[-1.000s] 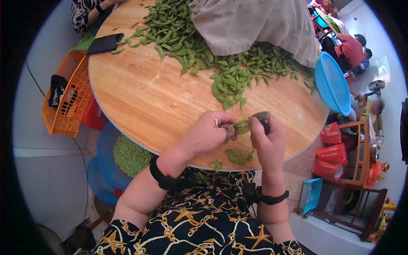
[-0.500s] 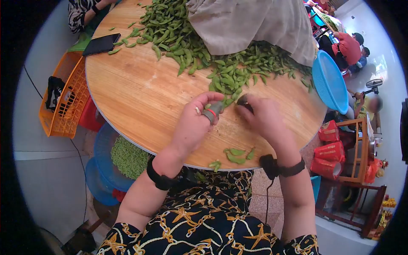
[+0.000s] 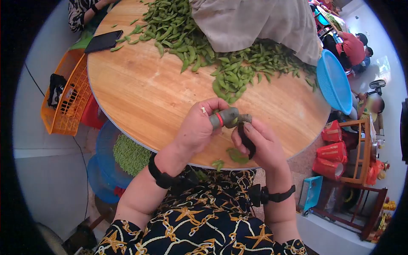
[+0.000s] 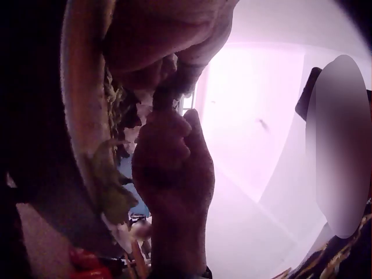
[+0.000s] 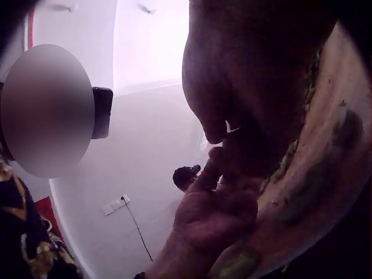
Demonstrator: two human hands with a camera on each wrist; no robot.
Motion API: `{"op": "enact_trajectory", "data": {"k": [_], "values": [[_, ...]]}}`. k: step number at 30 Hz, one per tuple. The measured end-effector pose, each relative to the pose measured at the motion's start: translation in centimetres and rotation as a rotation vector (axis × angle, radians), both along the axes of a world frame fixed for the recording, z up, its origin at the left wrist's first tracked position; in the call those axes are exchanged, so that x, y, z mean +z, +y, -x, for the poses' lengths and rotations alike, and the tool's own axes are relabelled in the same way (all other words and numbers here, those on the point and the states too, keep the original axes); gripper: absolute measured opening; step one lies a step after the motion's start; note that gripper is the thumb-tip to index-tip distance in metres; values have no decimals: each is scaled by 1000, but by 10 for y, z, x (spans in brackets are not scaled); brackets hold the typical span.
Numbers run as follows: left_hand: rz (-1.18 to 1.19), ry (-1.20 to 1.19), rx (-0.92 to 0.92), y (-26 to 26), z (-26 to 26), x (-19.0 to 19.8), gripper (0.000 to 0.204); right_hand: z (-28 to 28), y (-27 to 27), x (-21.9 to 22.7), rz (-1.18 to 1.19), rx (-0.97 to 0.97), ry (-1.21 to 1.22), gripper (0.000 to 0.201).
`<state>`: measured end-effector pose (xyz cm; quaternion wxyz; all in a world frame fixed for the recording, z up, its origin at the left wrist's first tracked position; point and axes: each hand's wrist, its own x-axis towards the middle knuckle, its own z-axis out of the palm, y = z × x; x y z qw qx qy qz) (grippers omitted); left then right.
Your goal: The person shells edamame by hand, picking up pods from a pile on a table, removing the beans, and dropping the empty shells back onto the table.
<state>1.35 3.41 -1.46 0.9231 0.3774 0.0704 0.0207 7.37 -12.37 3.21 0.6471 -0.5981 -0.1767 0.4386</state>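
Over the near part of the round table, my left hand (image 3: 195, 127) and right hand (image 3: 265, 146) meet at the fingertips. A green bean pod (image 3: 234, 122) shows as a small sliver between them, mostly hidden by fingers. The left hand pinches it, wearing grey finger covers (image 3: 225, 117) with a red band. My right fingers curl in at the pod's other side, with dark covers (image 3: 246, 140) on them. In the dim left wrist view the fingertips also come together. Loose pods (image 3: 237, 156) lie just below the hands, by the table edge.
A large heap of pods (image 3: 231, 78) lies at the back under a grey cloth (image 3: 255, 25). A phone (image 3: 103, 41) rests at the left edge, a blue basket (image 3: 333, 83) at the right. Below left, a blue basin (image 3: 102, 146) holds shelled beans (image 3: 131, 155). An orange crate (image 3: 63, 106) stands beside the table.
The hands parted half a second ago, the right one reaching toward the heap. Now the right hand has come back toward me and the fingertips meet again over the near table.
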Motion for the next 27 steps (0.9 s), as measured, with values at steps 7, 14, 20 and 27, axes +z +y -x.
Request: {"op": "enact_trajectory", "data": {"k": [7, 14, 20, 27], "values": [[-167, -56, 30, -8, -2, 3, 17, 3, 3, -2, 30, -43, 62, 18], [-56, -128, -191, 1, 4, 8, 18, 7, -5, -13, -207, 7, 624, 15], [-710, -28, 141, -13, 0, 11, 11, 2, 6, -11, 214, -152, -316, 15], [-912, -38, 453, -14, -1, 6, 17, -18, 19, -11, 183, -116, -59, 19]]}}
